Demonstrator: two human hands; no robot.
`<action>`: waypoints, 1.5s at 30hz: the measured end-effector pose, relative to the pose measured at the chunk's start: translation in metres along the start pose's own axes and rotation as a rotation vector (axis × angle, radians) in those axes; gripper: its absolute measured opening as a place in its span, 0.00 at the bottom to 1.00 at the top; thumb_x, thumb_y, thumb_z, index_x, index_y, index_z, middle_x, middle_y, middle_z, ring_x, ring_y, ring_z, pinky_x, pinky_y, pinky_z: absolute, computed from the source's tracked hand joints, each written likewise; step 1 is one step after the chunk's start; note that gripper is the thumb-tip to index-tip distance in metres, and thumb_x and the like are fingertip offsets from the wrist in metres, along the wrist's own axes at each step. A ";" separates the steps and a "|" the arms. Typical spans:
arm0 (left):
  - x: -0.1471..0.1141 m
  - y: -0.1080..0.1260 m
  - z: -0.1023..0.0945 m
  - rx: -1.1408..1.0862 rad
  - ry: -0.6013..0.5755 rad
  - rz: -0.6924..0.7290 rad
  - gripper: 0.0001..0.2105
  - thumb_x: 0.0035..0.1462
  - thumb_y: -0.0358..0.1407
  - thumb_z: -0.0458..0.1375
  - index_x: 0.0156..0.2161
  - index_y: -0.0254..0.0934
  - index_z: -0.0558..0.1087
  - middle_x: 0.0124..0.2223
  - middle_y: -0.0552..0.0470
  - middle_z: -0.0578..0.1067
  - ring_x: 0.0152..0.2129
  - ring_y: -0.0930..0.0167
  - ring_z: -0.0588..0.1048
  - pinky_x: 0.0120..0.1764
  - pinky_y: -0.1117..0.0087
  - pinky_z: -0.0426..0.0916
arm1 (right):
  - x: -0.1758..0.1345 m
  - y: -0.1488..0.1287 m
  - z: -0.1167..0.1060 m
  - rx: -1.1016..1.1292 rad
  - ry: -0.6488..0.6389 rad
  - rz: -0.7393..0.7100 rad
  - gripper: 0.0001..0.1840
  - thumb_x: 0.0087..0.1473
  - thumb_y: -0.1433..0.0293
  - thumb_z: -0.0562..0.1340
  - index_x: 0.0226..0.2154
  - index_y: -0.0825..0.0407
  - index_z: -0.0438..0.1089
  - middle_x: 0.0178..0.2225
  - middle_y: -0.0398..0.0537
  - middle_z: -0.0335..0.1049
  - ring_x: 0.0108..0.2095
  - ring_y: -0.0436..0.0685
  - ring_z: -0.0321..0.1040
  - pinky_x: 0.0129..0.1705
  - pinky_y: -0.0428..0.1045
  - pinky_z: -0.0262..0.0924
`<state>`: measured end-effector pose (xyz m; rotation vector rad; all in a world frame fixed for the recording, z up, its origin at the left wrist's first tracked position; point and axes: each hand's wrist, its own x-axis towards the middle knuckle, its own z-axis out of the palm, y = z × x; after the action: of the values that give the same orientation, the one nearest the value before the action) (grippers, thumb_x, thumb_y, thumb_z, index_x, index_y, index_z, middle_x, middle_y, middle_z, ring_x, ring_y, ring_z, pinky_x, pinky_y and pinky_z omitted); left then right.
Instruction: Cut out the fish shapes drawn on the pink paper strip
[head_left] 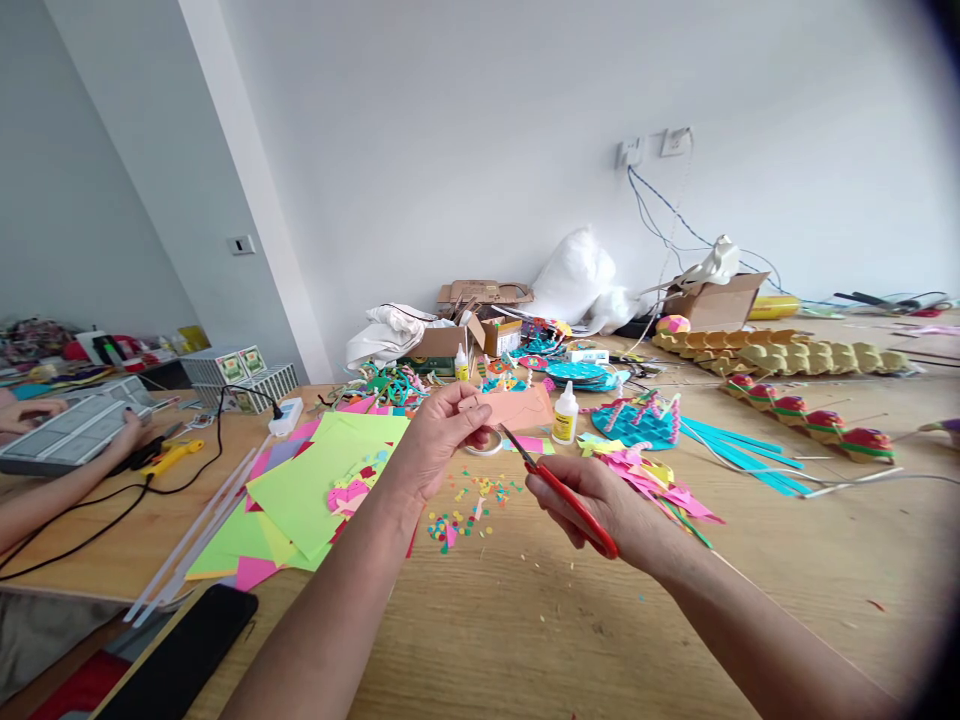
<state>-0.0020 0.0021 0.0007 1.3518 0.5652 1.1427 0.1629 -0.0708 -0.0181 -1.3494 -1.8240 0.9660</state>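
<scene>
Between the thumb and fingers of my left hand (444, 440) is a strip of salmon-pink paper (517, 408), held up above the table with a thin line showing on it. My right hand (589, 500) grips red-handled scissors (574, 502), whose blades point up and left to the paper's lower edge. Whether the blades touch the paper I cannot tell. Behind the scissors stands a white glue bottle (565, 415) with a yellow label. Small confetti pieces (454, 525) lie on the wood below my hands.
Left are stacked coloured sheets (300, 490) and a black phone (187, 650) at the table edge. Right are pink paper strips (652, 480), blue strips (742, 455), egg cartons (817, 357) and painted carton pieces (810, 412). Far left, a co-worker's hands hold a grey panelled object (71, 432).
</scene>
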 end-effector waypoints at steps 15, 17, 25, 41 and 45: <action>-0.006 -0.005 0.010 -0.068 -0.119 -0.083 0.09 0.45 0.34 0.64 0.26 0.34 0.67 0.25 0.57 0.71 0.22 0.79 0.68 0.29 0.78 0.64 | 0.002 0.011 0.005 0.297 -0.012 -0.193 0.27 0.54 0.48 0.51 0.17 0.50 0.55 0.11 0.37 0.54 0.14 0.47 0.50 0.19 0.45 0.44; -0.006 -0.006 0.010 -0.045 -0.143 -0.084 0.09 0.47 0.36 0.62 0.26 0.34 0.67 0.25 0.57 0.70 0.22 0.79 0.68 0.29 0.77 0.63 | 0.003 0.014 0.007 0.347 -0.021 -0.217 0.26 0.56 0.49 0.51 0.18 0.51 0.55 0.11 0.37 0.54 0.14 0.46 0.50 0.19 0.45 0.45; -0.007 -0.008 0.015 -0.034 -0.108 -0.046 0.09 0.46 0.35 0.62 0.24 0.35 0.66 0.22 0.60 0.62 0.19 0.80 0.59 0.26 0.77 0.59 | 0.006 0.020 0.010 0.405 -0.039 -0.270 0.27 0.58 0.51 0.50 0.17 0.52 0.56 0.11 0.37 0.54 0.14 0.46 0.49 0.19 0.45 0.44; -0.007 -0.009 0.019 0.014 -0.143 0.032 0.13 0.50 0.37 0.59 0.20 0.34 0.65 0.20 0.58 0.62 0.20 0.78 0.60 0.26 0.76 0.58 | 0.007 0.022 0.016 0.478 0.005 -0.309 0.25 0.58 0.52 0.50 0.18 0.52 0.56 0.12 0.36 0.54 0.14 0.46 0.50 0.19 0.44 0.45; -0.007 -0.010 0.020 -0.021 -0.087 0.013 0.09 0.46 0.37 0.62 0.24 0.35 0.68 0.20 0.59 0.63 0.18 0.78 0.59 0.24 0.76 0.59 | 0.006 0.021 0.016 0.452 0.012 -0.298 0.25 0.58 0.52 0.50 0.19 0.51 0.57 0.12 0.36 0.54 0.14 0.46 0.50 0.19 0.44 0.45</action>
<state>0.0159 -0.0117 -0.0062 1.3817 0.4807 1.0921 0.1577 -0.0634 -0.0434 -0.7836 -1.6110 1.1159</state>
